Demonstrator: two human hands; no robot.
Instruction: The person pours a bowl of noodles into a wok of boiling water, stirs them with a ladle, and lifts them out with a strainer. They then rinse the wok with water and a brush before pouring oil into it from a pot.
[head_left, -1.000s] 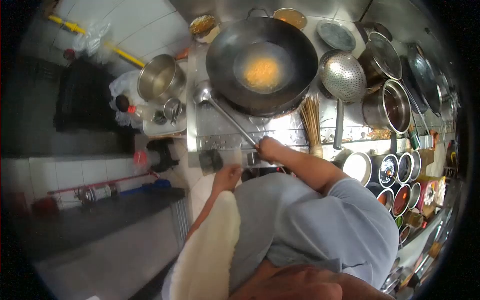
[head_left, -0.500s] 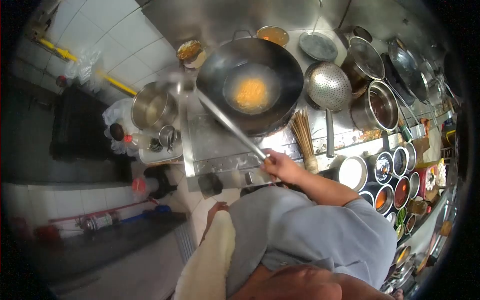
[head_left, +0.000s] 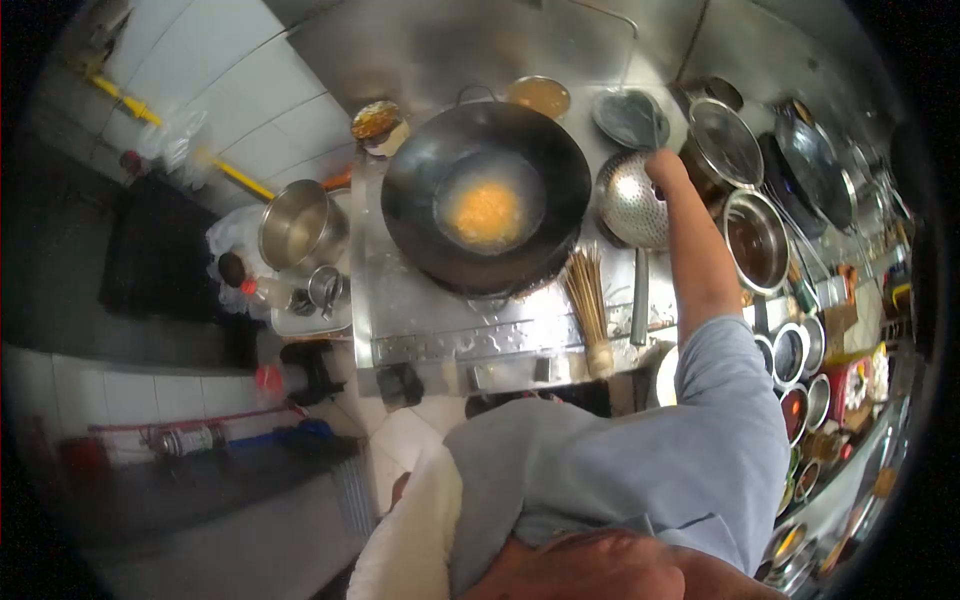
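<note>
My right hand [head_left: 668, 172] is closed, raised over the right side of the stove beside a round metal pan [head_left: 615, 118] under a thin tap. It grips a long-handled ladle, now seen nearly end-on and mostly hidden by the hand. Below the hand lies a perforated strainer [head_left: 630, 205] with a dark handle. Orange-yellow food [head_left: 485, 213] sits in liquid in the middle of a large black wok [head_left: 410, 205]. Only a sliver of my left hand [head_left: 400, 488] shows low beside my body, next to a cream-coloured cloth covering the arm; its fingers are hidden.
A bamboo brush [head_left: 588, 310] stands at the stove's front right. Left are a steel pot [head_left: 296, 228] and a bottle [head_left: 268, 292]. Bowls of food [head_left: 378, 128] sit behind the wok. On the right are a pot of dark liquid [head_left: 755, 245] and several seasoning containers [head_left: 790, 355].
My right hand has swung from the stove's front edge up and right to the metal pan, taking the ladle away from the wok's left side. The camera view has shifted slightly.
</note>
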